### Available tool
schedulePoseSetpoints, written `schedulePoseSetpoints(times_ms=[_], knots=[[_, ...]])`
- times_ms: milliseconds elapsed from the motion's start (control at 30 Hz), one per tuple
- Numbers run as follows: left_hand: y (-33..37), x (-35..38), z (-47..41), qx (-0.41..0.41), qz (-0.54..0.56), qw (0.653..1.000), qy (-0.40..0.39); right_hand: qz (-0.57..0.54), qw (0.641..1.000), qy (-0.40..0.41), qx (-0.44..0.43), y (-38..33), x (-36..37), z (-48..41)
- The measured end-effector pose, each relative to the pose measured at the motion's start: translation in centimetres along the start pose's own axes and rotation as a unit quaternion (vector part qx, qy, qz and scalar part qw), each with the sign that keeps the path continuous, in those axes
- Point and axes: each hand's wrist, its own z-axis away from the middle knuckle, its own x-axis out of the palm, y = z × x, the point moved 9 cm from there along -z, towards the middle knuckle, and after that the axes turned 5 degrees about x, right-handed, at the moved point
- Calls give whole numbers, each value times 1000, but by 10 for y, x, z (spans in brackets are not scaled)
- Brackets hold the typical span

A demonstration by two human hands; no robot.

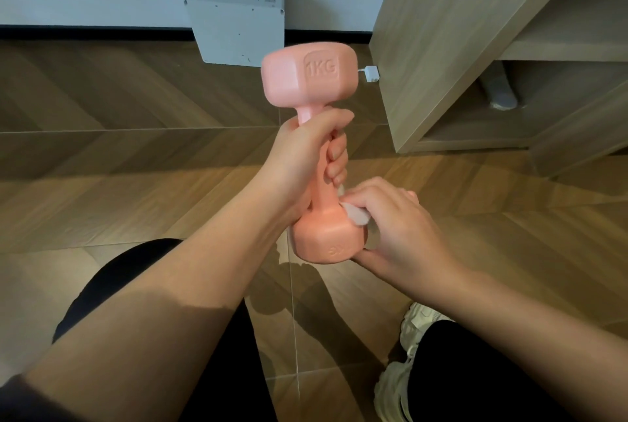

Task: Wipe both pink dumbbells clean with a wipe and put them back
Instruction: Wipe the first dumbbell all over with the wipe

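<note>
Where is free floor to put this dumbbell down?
Bare floor lies left of the dumbbell, between the baseboard and the left knee. Crowded: the white box and cabinet ahead on the right, the shoes beside the right leg.

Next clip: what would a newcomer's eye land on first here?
The pink dumbbell stands upright mid-frame, with its "1KG" head on top. The left hand grips its handle, and the right hand presses a white wipe against the lower head. Behind it are a white box and, to the right, a wooden cabinet.
</note>
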Motion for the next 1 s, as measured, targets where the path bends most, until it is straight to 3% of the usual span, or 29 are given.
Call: schedulePoseSetpoints(times_ms=[100,233,433,567,633,700,833,1000], knots=[[3,-3,-1,-6,10,1000,0,-20,1000,21,6,3,-2,2],[3,7,3,1,25,998,-50,-123,990,-75,2,5,10,-3],[13,13,5,9,79,992,-97,-98,995,28,5,9,-6,1],[19,21,7,0,153,976,-157,-154,987,-36,4,4,-3,-4],[19,26,7,-3,162,971,-177,-165,986,-29,8,3,-6,-5],[17,22,2,-1,118,981,-151,-152,988,13,-3,0,-13,-3],[13,-4,-8,7,-36,999,-15,-102,991,78,-29,-4,-21,1],[-5,-22,-2,-43,-11,994,100,-28,998,37,-44,-10,-8,2]])
